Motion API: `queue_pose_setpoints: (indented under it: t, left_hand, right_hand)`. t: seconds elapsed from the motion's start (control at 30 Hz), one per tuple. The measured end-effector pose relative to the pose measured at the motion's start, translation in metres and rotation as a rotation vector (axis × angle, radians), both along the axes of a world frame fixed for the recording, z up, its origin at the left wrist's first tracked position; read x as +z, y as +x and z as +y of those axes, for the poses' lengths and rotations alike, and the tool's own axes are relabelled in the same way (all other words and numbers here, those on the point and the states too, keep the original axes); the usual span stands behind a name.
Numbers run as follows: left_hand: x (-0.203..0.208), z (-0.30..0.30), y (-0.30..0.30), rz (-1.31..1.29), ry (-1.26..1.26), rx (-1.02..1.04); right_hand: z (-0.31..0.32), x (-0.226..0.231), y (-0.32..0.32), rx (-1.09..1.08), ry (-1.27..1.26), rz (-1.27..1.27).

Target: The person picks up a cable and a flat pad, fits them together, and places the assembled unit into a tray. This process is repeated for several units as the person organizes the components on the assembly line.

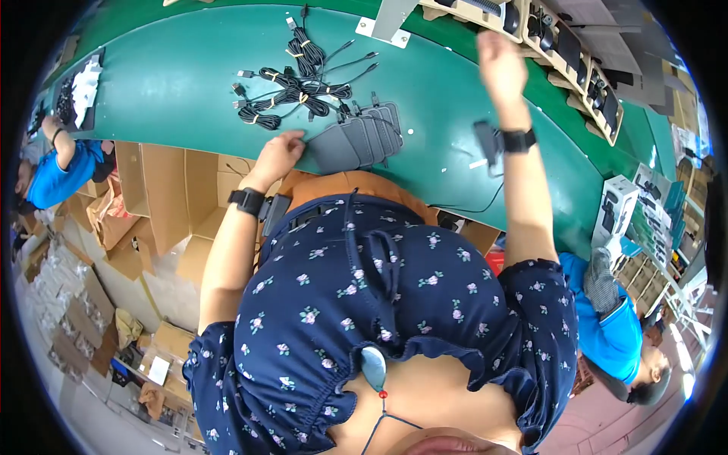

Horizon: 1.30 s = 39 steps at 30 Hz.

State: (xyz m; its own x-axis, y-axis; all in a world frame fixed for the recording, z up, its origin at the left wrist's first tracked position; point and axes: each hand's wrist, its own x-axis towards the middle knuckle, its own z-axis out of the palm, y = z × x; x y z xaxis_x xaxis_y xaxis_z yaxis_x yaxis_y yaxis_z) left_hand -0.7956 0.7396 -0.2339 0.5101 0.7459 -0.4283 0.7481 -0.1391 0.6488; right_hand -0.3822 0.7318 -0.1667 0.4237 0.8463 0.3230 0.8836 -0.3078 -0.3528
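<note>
My left hand (279,152) rests on the near edge of the green table (182,83), fingers touching the surface just left of a fanned row of several dark grey flat pads (356,138). Behind it lies a heap of several bundled black cables (292,85) tied with yellow bands. My right hand (501,67) is raised and stretched toward the far right, near cardboard trays of black parts (565,42); whether it holds anything I cannot tell. Both wrists wear black bands.
A white bracket (384,24) stands at the table's far side. Open cardboard boxes (163,193) sit below the table at left. One person in blue (57,171) works at far left, another person in blue (614,330) at lower right. White boxes (618,205) stand at right.
</note>
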Motion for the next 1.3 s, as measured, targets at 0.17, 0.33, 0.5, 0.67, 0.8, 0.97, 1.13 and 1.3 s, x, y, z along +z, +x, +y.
queue_pose_setpoints:
  t: [0.17, 0.33, 0.5, 0.67, 0.8, 0.97, 1.13, 1.3]
  left_hand:
    - [-0.017, 0.022, 0.028, -0.257, -0.577, 0.014]
    - [-0.030, 0.029, 0.044, 0.008, -0.285, -0.221]
    - [-0.014, 0.026, 0.061, -0.079, -0.624, -0.223]
    - [0.014, 0.037, 0.072, -0.409, -0.557, -0.017]
    - [0.020, 0.047, 0.072, -0.069, 0.554, -0.278]
    - [-0.005, 0.060, 0.047, 0.092, 0.838, -0.398]
    - [0.009, 0.055, 0.040, 0.210, 0.890, -0.451]
    - [0.042, 0.048, 0.037, 0.096, 0.854, -0.326]
  right_hand:
    - [-0.061, -0.039, -0.124, 0.400, -0.414, 0.567]
    - [-0.073, -0.062, -0.157, 0.363, -0.676, 0.735]
    - [-0.084, -0.076, -0.153, 0.317, -0.649, 0.925]
    - [-0.081, -0.066, -0.146, 0.275, -0.528, 1.333]
    - [-0.081, -0.061, -0.122, 0.012, -0.336, 1.072]
    - [-0.072, -0.057, -0.065, -0.120, -0.017, 0.995]
    - [-0.038, -0.037, 0.041, -0.223, 0.404, 0.848]
    - [0.004, -0.018, 0.097, -0.148, 0.465, 0.534]
